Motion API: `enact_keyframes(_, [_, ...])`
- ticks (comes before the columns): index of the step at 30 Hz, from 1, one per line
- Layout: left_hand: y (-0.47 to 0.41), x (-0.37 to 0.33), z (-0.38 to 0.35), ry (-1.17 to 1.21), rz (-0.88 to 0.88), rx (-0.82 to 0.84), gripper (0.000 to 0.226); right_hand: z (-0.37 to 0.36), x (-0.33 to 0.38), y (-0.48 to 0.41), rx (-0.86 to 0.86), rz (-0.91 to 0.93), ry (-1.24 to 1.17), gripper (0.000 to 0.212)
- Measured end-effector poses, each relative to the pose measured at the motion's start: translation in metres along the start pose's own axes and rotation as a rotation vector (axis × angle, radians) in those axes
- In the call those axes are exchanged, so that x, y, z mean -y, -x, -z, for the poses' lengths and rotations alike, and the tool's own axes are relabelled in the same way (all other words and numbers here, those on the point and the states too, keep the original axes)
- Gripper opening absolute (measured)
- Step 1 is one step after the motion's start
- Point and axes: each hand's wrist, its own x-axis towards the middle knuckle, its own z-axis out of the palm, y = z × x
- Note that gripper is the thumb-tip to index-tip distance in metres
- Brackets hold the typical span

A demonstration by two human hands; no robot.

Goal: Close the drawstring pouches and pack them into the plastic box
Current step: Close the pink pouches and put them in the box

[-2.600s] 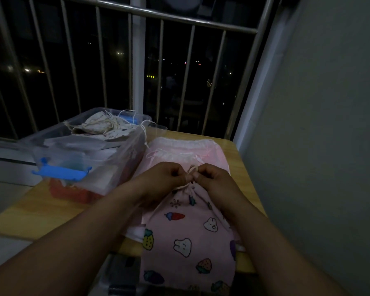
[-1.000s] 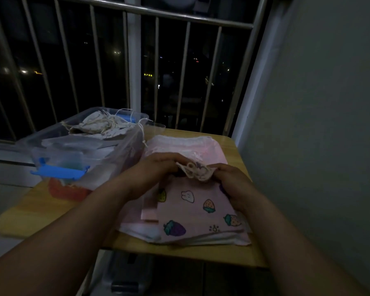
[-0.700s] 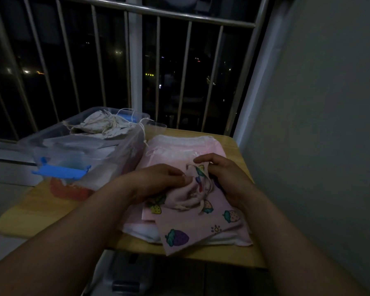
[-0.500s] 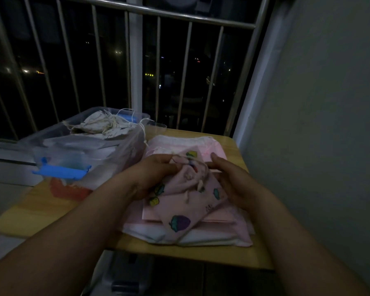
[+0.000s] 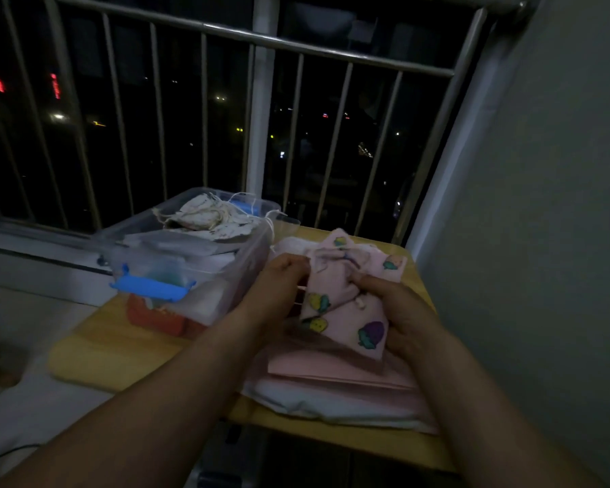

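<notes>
A pink drawstring pouch (image 5: pixel 346 304) printed with strawberries and bunnies is folded and crumpled between both hands, lifted slightly above a stack of flat pink and white pouches (image 5: pixel 335 385). My left hand (image 5: pixel 279 287) pinches its upper left edge. My right hand (image 5: pixel 398 311) grips its right side and lower corner. The clear plastic box (image 5: pixel 247 255) with a blue latch (image 5: pixel 152 288) stands to the left, with cream pouches (image 5: pixel 208 220) and loose strings heaped on top.
The small wooden table (image 5: pixel 99 350) ends close in front of me and at the left. A metal railing (image 5: pixel 261 135) runs behind it, and a grey wall (image 5: pixel 543 241) stands close on the right.
The pouch's mouth was cinched, then the pouch was folded up and lifted off the stack. The view has shifted closer and to the right.
</notes>
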Motion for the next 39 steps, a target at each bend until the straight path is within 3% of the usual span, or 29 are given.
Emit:
enact_keyframes(3, [0.003,-0.003,0.01,0.144,0.093,-0.052,0.032,-0.034,0.028,0.0,0.065,0.032,-0.019,0.019])
enact_keyframes(10, [0.004,-0.002,0.01,0.067,0.225,-0.048,0.021,-0.148,0.073,-0.045,0.114,0.022,-0.002,0.029])
enact_keyframes(13, [0.002,0.001,0.013,0.053,0.212,-0.035,0.024,-0.185,0.072,-0.072,0.126,0.006,0.11,0.019])
enact_keyframes(15, [0.001,0.0,0.015,0.032,0.217,-0.01,0.03,-0.195,0.06,-0.094,0.055,0.043,0.293,0.026])
enact_keyframes(18, [-0.001,-0.004,0.019,0.015,0.22,0.008,0.033,-0.18,0.038,-0.11,-0.135,0.154,0.581,0.034])
enact_keyframes(22, [-0.005,-0.01,0.028,-0.057,0.178,-0.04,0.018,-0.142,0.025,-0.093,-0.115,0.14,0.617,0.019])
enact_keyframes(29, [-0.009,0.001,0.038,-0.581,-0.009,-0.163,0.019,-0.02,0.011,-0.058,-0.256,0.053,0.638,0.01])
enact_keyframes(35, [-0.019,0.012,0.039,-0.706,-0.007,-0.17,0.016,0.02,-0.02,-0.039,-0.333,0.009,0.683,0.019])
enact_keyframes(37, [-0.02,0.014,0.036,-0.721,0.023,-0.185,0.015,0.021,-0.021,-0.04,-0.293,0.018,0.65,0.024])
enact_keyframes(39, [-0.024,0.018,0.036,-0.715,0.039,-0.201,0.019,0.019,-0.023,-0.041,-0.237,-0.024,0.582,0.015])
